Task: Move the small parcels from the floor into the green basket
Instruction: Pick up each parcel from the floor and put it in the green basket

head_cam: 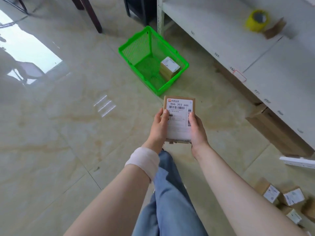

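1. Both hands hold one small parcel (179, 116) in the air, label up. The left hand (157, 126) clamps its left edge with the thumb across the label; the right hand (197, 128) clamps the right edge, thumb lying by the barcode. The fingers underneath are hidden.
2. The green basket (131, 53) stands on the floor (59, 133) just beyond the held parcel, its near corner close to the parcel's far edge. It is open on top, and one parcel in the basket (169, 67) leans against the right wall; the rest of its bottom is bare.
3. The floor to the left of the basket is wide and open, glossy with reflections.
4. To the right, a white shelf unit (255, 53) runs along the basket's side, leaving only a narrow gap there.
5. More parcels on the floor (289, 198) lie at the lower right, partly cut off by the picture's edge; their labels are too blurred to read.
6. A yellow tape roll (256, 20) on the shelf is blurred.
7. A pale wrap (143, 161) circles the left wrist; a jeans-clad leg (170, 201) shows between the forearms.
8. Dark furniture legs (92, 14) are cut off at the top.
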{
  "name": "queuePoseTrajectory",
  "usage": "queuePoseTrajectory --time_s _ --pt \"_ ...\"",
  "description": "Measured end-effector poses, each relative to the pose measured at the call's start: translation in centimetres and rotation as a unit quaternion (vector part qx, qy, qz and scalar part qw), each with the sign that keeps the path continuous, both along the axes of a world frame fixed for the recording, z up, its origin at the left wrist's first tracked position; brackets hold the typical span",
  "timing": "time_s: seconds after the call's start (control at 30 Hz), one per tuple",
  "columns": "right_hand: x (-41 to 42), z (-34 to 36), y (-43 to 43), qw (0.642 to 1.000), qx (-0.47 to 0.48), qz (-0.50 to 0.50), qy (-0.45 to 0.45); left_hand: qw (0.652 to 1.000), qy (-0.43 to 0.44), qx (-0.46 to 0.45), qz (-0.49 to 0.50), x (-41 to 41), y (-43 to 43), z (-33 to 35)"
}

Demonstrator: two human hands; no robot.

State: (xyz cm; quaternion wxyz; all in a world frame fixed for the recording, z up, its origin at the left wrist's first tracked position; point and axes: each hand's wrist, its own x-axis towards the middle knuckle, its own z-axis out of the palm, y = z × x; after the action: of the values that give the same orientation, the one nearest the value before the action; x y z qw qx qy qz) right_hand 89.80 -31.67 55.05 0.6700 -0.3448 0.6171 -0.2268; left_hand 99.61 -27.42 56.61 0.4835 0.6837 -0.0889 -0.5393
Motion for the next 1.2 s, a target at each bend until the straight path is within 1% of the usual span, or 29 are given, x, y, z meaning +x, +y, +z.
queuePoseTrajectory --time_s 0.07,0.27,0.43,0.5,0.57,0.63,0.83,0.97,1.07,1.2 --pt "3.5 -0.5 -2.5 1.000 0.007 -0.009 0.011 1.000 0.002 0.000 0.007 3.7 -2.7 -0.3" --pt "14.4 -2.1 -9.4 0.999 0.005 0.020 0.028 1.000 0.004 -0.015 0.021 14.2 -9.1 -1.9" --pt "23.7 -2.1 -13.8 0.999 0.015 0.016 0.037 1.000 0.019 0.005 -0.007 23.9 -14.0 -3.2" --pt "27.1 -2.6 -15.5 0.999 0.017 -0.006 0.050 0.999 0.034 0.010 -0.023 27.4 -15.9 -4.4" --pt "30.3 -3.8 -17.5 0.999 0.008 -0.034 0.042 0.998 0.048 -0.006 -0.050 30.7 -18.3 -6.0" --pt "32.9 -5.2 -19.7 0.997 0.008 -0.063 0.044 0.995 0.063 0.004 -0.082 33.5 -20.8 -7.4" --pt "36.8 -8.8 -26.2 0.990 0.024 -0.132 0.045 0.983 0.070 0.018 -0.168 37.6 -29.0 -10.8" --pt "38.2 -14.0 -30.6 0.991 0.049 -0.118 0.036 0.975 0.064 0.056 -0.203 39.4 -34.0 -15.7" --pt "39.6 -20.2 -34.0 0.990 0.074 -0.106 0.057 0.973 0.040 0.086 -0.213 40.7 -37.7 -22.2" --pt "41.6 -29.0 -37.2 0.983 0.116 -0.125 0.067 0.963 0.025 0.131 -0.235 42.2 -41.7 -31.5"
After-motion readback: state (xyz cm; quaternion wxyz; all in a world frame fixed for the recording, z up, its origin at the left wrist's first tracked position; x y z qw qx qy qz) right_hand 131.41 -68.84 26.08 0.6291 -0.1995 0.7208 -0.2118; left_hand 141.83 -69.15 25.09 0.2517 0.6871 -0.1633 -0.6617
